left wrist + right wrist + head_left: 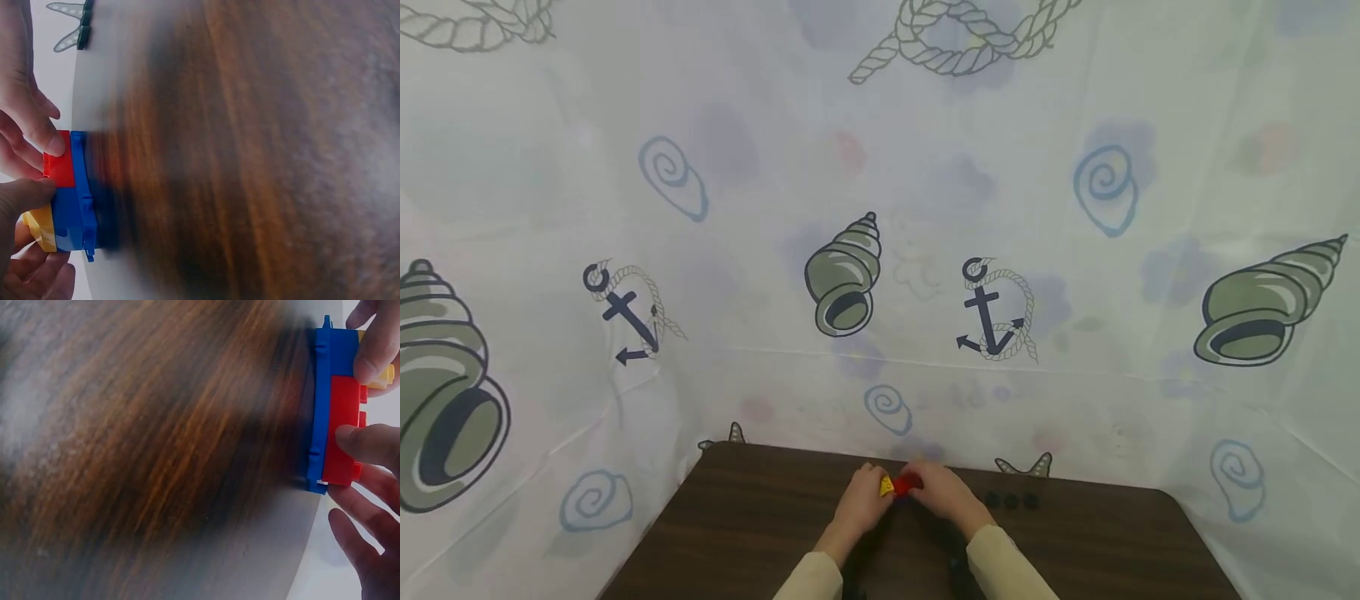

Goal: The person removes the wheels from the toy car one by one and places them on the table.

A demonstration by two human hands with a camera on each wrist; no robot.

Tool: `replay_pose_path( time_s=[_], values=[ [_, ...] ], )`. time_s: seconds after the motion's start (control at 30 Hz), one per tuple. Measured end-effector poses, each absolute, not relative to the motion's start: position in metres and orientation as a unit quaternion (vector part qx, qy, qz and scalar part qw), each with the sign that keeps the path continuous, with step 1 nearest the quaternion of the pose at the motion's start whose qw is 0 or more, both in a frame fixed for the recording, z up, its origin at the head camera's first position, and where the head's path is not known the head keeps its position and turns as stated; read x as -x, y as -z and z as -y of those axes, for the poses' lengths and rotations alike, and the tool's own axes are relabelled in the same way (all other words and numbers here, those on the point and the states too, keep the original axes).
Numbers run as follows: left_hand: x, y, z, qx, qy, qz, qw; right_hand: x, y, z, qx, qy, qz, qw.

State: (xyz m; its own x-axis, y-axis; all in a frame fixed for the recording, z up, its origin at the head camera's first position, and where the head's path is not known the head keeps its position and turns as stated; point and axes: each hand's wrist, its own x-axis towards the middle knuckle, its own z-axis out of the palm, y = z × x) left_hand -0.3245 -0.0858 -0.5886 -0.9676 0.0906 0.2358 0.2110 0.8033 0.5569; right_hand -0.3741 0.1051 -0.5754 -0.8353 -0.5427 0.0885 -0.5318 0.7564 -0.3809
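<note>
Both hands are at a small toy-block assembly at the table's far edge. It has a flat blue base [321,406] with small projecting tabs, a blue block [67,215], a red brick [344,428] with studs and a yellow brick [887,486]. My left hand [861,502] grips the yellow and blue end, its thumb near the joint with the red. On the other end, my right hand [946,493] holds the red brick between thumb and fingers. The base stands low over the tabletop; whether it touches is unclear. Fingers hide part of the bricks.
To the right of the right hand, a row of three small dark round pieces [1011,501] lies on the brown wooden table [760,508]. A white cloth [737,333] printed with shells, anchors and ropes hangs behind the table and along both sides.
</note>
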Motion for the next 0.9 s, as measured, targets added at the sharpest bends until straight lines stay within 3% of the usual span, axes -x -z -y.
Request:
replay_pose_path(
  time_s=[0.37, 0.8, 0.9],
  values=[
    [0.335, 0.581, 0.085, 0.059, 0.295, 0.951, 0.064, 0.376, 0.571, -0.103, 0.256, 0.196, -0.946, 0.015],
    [0.339, 0.601, 0.089, 0.07, 0.305, 0.942, 0.119, 0.375, 0.565, -0.101, 0.274, 0.19, -0.943, -0.021],
    [0.341, 0.6, 0.095, 0.069, 0.307, 0.942, 0.112, 0.376, 0.563, -0.107, 0.258, 0.207, -0.943, -0.027]
  ],
)
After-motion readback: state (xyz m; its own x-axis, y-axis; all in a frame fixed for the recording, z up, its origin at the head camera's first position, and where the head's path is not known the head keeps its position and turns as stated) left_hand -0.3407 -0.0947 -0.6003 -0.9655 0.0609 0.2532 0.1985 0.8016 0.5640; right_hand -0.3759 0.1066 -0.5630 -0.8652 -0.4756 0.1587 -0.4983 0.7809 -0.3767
